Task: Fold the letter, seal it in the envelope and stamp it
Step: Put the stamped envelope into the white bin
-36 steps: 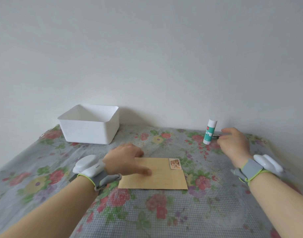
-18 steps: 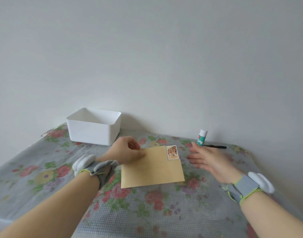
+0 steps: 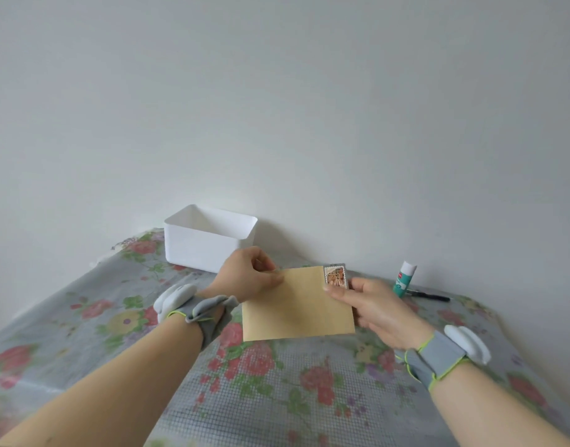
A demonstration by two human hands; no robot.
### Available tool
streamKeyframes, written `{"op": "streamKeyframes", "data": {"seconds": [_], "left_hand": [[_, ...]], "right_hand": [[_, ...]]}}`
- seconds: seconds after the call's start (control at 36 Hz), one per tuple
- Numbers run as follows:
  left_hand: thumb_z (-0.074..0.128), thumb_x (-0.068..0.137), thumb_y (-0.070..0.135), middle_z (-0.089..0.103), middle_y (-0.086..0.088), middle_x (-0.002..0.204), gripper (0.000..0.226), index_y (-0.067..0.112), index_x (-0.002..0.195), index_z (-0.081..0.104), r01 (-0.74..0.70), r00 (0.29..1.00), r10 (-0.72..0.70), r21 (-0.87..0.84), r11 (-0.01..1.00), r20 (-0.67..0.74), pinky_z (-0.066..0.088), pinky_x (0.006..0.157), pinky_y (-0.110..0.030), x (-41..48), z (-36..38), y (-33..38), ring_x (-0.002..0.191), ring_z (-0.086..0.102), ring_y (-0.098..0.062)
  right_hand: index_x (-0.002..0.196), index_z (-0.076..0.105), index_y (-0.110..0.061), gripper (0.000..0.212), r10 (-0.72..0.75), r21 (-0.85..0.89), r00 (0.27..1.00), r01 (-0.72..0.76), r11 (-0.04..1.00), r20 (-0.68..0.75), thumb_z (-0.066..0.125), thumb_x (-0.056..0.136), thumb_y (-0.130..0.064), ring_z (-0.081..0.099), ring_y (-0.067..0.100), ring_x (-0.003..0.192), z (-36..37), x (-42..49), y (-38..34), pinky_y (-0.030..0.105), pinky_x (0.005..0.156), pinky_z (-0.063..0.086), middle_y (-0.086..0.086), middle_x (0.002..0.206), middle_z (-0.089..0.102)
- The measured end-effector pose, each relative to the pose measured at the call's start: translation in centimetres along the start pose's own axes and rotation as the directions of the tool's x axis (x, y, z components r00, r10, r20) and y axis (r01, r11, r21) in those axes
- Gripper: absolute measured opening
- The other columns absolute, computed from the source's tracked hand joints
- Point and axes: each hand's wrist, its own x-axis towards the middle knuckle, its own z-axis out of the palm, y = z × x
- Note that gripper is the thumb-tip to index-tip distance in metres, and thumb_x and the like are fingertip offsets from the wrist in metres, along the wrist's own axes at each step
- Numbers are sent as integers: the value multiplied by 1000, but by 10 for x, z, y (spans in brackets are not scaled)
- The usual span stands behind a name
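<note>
A tan envelope (image 3: 293,304) is lifted off the table and tilted toward me, with a small orange-brown stamp (image 3: 335,276) stuck in its top right corner. My left hand (image 3: 248,277) pinches the envelope's upper left edge. My right hand (image 3: 374,309) holds its right edge, thumb on the front just below the stamp and fingers behind. The letter is not visible.
A white plastic bin (image 3: 209,241) stands at the back left against the wall. A glue stick (image 3: 405,279) stands upright at the back right with a black pen (image 3: 429,296) lying beside it. A floral cloth (image 3: 277,382) covers the table.
My left hand lifted the envelope from the table and tilted it up. My right hand left the glue stick and pen, came left and took the envelope's right edge.
</note>
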Motion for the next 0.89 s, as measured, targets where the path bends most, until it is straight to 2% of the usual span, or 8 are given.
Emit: {"op": "streamKeyframes", "data": {"seconds": [0.11,0.31,0.39,0.47,0.58,0.64,0.72,0.89], "left_hand": [[77,75,17,56,1,75,21,21,71,57,50,996,-58,-135,990,-61,34,54,-19,6,-8,-5,64,48,-11],[70,82,23,64,1,88,12,18,90,64,44,993,-62,-166,985,-104,42,62,-19,13,-17,-14,77,59,-14],[63,86,31,64,1,105,17,22,101,62,5,976,-6,-3,1000,-220,45,74,-26,21,-31,-22,91,61,-15],[57,90,31,52,-2,127,29,21,117,57,0,952,97,315,949,-292,43,85,-31,30,-52,-34,114,51,-20],[51,91,23,24,-1,153,51,23,139,36,12,987,105,694,720,-125,41,102,-40,49,-81,-57,142,18,-23],[48,91,17,29,1,150,50,23,139,35,0,995,74,773,634,-61,40,102,-39,55,-88,-66,141,19,-21],[45,91,14,53,1,125,36,21,125,46,-13,991,114,807,591,-68,47,88,-36,59,-91,-72,122,40,-20],[46,92,19,65,4,106,24,21,110,62,-76,950,265,705,705,-162,50,77,-35,54,-85,-67,103,54,-19]], "right_hand": [[112,60,-7,35,107,-14,979,-106,994,172,72,81,-18,71,27,92,1,-9,1,30,72,58,12,104,73],[104,61,0,17,0,104,999,-6,995,53,59,91,-9,69,22,68,18,0,-9,25,60,57,21,87,72],[106,62,3,20,-40,101,999,43,994,-26,60,90,-9,69,24,70,20,8,-16,27,61,57,21,85,72],[105,61,4,19,-73,154,993,87,984,-95,58,90,-8,68,26,71,16,12,-27,28,61,55,25,89,70],[102,61,2,14,-72,273,987,110,956,-143,56,92,-6,67,23,69,13,25,-46,23,57,56,21,86,70],[99,62,0,11,-52,335,987,102,937,-155,56,92,-6,68,20,65,15,32,-54,22,55,57,18,80,72],[96,63,-2,9,-11,395,990,66,917,-140,56,91,-5,68,18,61,22,41,-64,22,54,57,14,74,73],[96,62,-1,9,11,434,996,29,900,-91,56,90,-1,69,15,54,50,65,-87,22,50,56,12,68,73]]}}
